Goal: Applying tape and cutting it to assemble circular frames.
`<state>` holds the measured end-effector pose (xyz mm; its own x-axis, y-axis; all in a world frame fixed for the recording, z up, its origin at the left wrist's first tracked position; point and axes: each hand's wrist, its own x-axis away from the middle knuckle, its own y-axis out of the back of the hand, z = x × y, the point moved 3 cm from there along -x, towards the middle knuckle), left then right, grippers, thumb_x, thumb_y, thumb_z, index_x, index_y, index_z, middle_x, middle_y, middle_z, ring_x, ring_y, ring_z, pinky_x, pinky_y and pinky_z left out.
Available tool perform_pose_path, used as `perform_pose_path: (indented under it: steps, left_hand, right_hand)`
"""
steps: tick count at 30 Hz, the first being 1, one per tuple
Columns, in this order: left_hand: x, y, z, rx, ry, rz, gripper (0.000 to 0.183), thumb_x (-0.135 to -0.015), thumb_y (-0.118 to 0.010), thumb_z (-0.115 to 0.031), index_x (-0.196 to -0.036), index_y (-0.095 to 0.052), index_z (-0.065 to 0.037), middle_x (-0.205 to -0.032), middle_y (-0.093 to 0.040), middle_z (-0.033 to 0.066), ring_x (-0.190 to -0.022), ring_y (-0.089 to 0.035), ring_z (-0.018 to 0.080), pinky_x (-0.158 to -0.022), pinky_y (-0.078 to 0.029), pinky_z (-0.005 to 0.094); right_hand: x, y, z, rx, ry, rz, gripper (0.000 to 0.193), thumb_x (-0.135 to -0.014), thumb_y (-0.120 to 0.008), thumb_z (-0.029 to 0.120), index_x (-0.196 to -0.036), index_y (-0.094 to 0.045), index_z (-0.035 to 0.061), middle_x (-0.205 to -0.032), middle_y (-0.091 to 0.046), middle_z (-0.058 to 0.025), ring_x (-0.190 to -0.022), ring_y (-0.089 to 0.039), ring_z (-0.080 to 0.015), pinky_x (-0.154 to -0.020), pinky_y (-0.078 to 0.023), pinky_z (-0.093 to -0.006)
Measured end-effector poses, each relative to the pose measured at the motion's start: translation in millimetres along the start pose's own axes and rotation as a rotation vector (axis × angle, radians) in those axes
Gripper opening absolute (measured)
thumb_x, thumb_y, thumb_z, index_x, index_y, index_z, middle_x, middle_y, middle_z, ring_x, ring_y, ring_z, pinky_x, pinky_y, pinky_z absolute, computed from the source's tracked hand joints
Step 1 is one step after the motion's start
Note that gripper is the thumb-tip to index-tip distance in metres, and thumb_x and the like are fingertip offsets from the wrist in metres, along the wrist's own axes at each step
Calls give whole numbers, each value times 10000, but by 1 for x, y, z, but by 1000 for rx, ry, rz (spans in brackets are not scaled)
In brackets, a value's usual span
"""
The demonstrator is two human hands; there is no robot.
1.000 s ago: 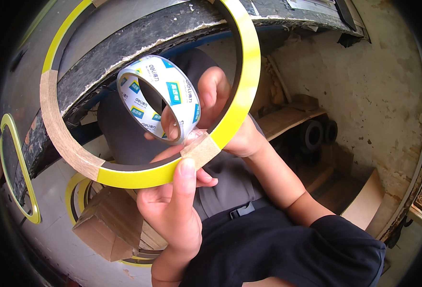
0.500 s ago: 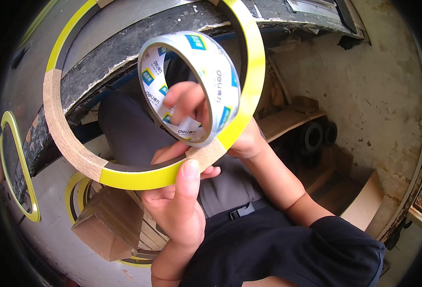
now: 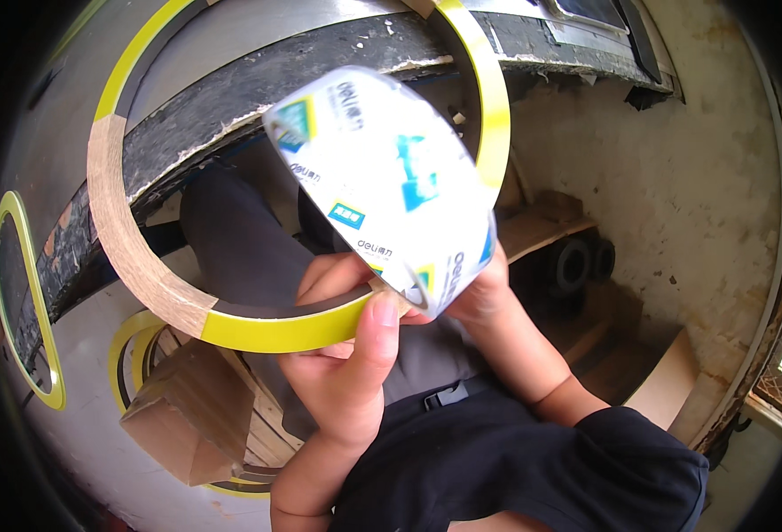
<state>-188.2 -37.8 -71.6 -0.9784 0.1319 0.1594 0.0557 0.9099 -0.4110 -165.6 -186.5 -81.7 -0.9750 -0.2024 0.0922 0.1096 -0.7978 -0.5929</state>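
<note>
My left hand (image 3: 346,363) grips the near edge of a large flat ring (image 3: 280,331), thumb on the yellow outer face and fingers behind it. The ring is banded in yellow and wood-brown. A wide roll of clear packing tape (image 3: 391,168) with a white printed core stands tilted against the ring's near right part, just beyond my left thumb. It is smeared by motion. My right hand (image 3: 484,288) is behind the roll and holds it; most of its fingers are hidden.
A dark, chipped bench edge (image 3: 258,97) runs across the far side. A long oval yellow frame (image 3: 52,346) hangs at left. Below it, more yellow rings (image 3: 123,355) lie around a cardboard box (image 3: 191,412). Black rolls (image 3: 573,262) and cardboard sit by the right wall.
The tape roll has turned so its outer side faces up, and my right fingers no longer show through its core. The ring has moved slightly to the right with my left hand.
</note>
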Motion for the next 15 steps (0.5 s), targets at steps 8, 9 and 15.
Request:
perform_pose_path:
  steps: [8,9,15]
  left_hand:
    - [-3,-12,-10,181,43,-8,196,-935,-659,-40,-1048,-674,119,-1084,-622,148,-876,-666,155,-775,-590,287]
    - [-3,-12,-8,192,51,-35,210,-941,-654,-42,-1075,-663,120,-1082,-622,144,-876,-670,159,-779,-592,289]
    - [-8,-9,-4,75,-140,-27,455,-964,-606,-140,-1358,-505,64,-1367,-548,164,-900,-676,203,-638,-623,323]
  right_hand:
    - [6,-11,130,412,-68,161,495,-1086,-374,321,-785,-609,6,-671,-553,-98,-583,-528,-156,-607,-445,-290]
    - [-7,-33,134,617,-146,-117,557,-1102,-255,415,-749,-531,84,-736,-581,-108,-582,-535,-149,-569,-452,-271]
    - [-78,-86,118,344,-928,-211,674,-1060,-321,512,-994,-616,-90,-789,-660,-165,-642,-632,-200,-668,-544,-292]
